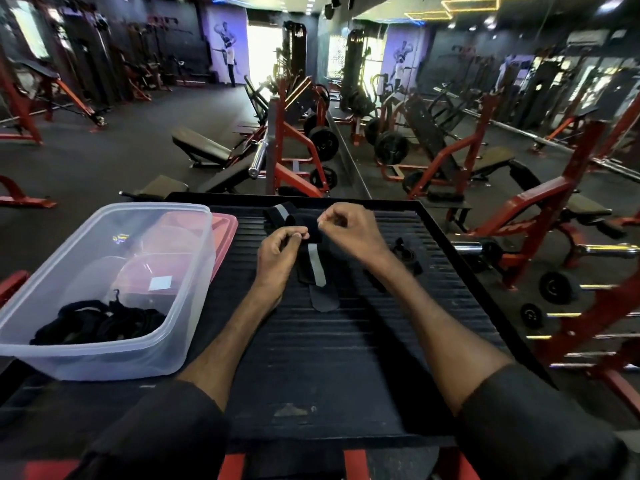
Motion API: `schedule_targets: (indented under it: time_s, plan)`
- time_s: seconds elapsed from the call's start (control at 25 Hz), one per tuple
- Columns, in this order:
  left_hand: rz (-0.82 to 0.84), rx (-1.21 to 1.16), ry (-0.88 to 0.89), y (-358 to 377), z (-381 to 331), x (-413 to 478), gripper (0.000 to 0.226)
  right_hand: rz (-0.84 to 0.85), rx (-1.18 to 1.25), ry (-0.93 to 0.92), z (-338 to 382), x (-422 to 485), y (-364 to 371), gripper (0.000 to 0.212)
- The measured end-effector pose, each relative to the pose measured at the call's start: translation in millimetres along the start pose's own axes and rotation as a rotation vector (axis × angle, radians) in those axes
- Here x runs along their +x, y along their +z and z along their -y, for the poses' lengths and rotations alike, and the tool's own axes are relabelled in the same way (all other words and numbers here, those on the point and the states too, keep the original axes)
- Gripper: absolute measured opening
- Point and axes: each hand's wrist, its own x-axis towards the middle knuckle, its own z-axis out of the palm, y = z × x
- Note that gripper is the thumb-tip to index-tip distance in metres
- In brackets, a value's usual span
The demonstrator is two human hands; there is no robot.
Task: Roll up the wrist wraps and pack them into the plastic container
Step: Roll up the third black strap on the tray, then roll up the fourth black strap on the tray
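Black against the black bench [346, 358], the wrist wrap [317, 268] blurs where the left hand [278, 252] and right hand [351, 232], close together, pinch it. Its grey-striped tail lies between the wrists, with the plastic container [104, 362] leftward.

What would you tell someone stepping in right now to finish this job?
Left hand and right hand both pinch the striped wrist wrap; its tail lies unrolled on the black table.
Plastic container at left: dark rolled wraps already in its near end.
Another dark wrap lies on the table beyond the right forearm.
To do: roll the held wrap, pack it, then the other.
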Motion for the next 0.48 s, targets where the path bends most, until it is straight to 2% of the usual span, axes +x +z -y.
schedule_targets:
  time_s: [0.12,0.2,0.28,0.4,0.48]
  plan:
    - [0.015,0.007,-0.020,-8,3,0,0.020,0.012,0.118,0.347,-29,41,40,0.020]
    - [0.018,0.013,-0.019,-15,5,-1,0.022,0.030,0.044,0.538,-53,62,54,0.039]
    - [0.000,0.020,-0.021,-23,4,-2,0.022,0.105,0.167,0.683,-63,77,64,0.055]
    - [-0.036,0.013,-0.099,-33,7,-5,0.020,0.184,0.340,0.713,-56,79,71,0.043]
    - [-0.041,-0.029,-0.161,-38,9,-6,0.030,0.191,0.419,0.674,-50,73,69,0.037]
